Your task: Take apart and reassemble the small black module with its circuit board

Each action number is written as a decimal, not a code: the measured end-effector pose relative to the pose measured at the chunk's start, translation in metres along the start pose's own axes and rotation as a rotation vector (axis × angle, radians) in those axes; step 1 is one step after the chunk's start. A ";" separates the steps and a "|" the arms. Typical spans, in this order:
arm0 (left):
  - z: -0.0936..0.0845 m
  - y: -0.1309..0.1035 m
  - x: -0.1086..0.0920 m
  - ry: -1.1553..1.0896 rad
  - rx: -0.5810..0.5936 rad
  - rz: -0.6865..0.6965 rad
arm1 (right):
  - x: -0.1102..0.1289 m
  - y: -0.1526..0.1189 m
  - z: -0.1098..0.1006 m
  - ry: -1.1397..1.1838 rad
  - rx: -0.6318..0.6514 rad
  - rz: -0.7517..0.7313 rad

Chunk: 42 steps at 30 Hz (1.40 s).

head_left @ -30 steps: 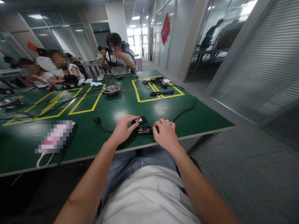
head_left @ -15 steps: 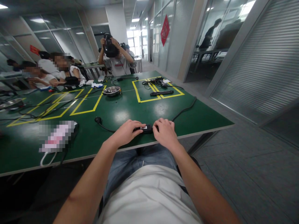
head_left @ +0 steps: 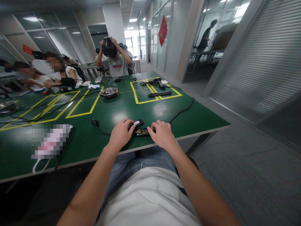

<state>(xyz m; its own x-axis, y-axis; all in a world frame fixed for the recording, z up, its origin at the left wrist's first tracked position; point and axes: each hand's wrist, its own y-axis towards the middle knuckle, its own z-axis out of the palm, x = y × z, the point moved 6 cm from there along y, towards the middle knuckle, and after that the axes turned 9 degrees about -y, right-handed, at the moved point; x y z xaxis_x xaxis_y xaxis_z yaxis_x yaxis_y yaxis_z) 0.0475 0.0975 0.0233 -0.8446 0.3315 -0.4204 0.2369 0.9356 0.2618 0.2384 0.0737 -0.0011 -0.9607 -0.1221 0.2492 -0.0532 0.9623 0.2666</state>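
Observation:
My left hand (head_left: 121, 133) pinches a black adapter cover (head_left: 138, 122) with a white label, lifted and tilted off the casing. Below it, the opened power adapter (head_left: 141, 132) lies near the table's front edge, showing a circuit board with coloured parts. My right hand (head_left: 162, 133) grips the adapter's right end, its fingertips partly hidden behind the hand. A black cord with a plug (head_left: 94, 122) emerges beside my left hand. Another black cable (head_left: 182, 110) runs from behind my right hand toward the table's right side.
On the green table (head_left: 202, 121) are a metal bowl (head_left: 109, 92), a black bar-shaped tool (head_left: 160, 94), coiled cables (head_left: 150, 83) and yellow tape outlines. A pixelated pink-and-white object (head_left: 53, 141) lies at left. Across the table, a person (head_left: 115, 64) raises both hands to a headset.
The adapter cover has come up off its casing in my left hand, exposing the board inside. My right hand stays at the adapter's right end. The view has shifted slightly.

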 end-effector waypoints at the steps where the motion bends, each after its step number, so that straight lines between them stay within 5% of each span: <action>1: -0.002 -0.005 0.000 0.057 -0.024 -0.037 | 0.000 0.000 0.000 -0.009 -0.003 0.001; 6: 0.005 -0.017 -0.011 0.236 0.103 -0.065 | 0.000 0.000 0.001 -0.036 -0.039 0.011; 16: 0.002 -0.010 -0.004 0.102 0.134 -0.143 | -0.005 0.001 -0.001 0.061 -0.105 0.021; 28: 0.003 -0.007 -0.011 0.099 0.266 -0.026 | -0.005 0.000 -0.001 0.074 -0.040 0.009; 34: 0.003 -0.009 -0.010 0.163 0.192 -0.005 | -0.003 0.000 0.001 0.050 -0.049 0.010; 40: 0.000 0.009 0.002 -0.098 -0.046 0.040 | -0.005 -0.003 -0.003 0.048 -0.075 0.021; 42: 0.005 0.018 0.006 -0.116 -0.038 0.021 | -0.004 -0.005 -0.004 0.014 -0.088 0.008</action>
<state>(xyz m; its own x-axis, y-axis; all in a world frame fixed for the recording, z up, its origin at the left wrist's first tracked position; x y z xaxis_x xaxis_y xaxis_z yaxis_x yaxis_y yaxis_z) 0.0492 0.1169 0.0210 -0.7780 0.3648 -0.5116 0.2334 0.9237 0.3038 0.2436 0.0685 0.0002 -0.9571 -0.1182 0.2645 -0.0206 0.9385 0.3448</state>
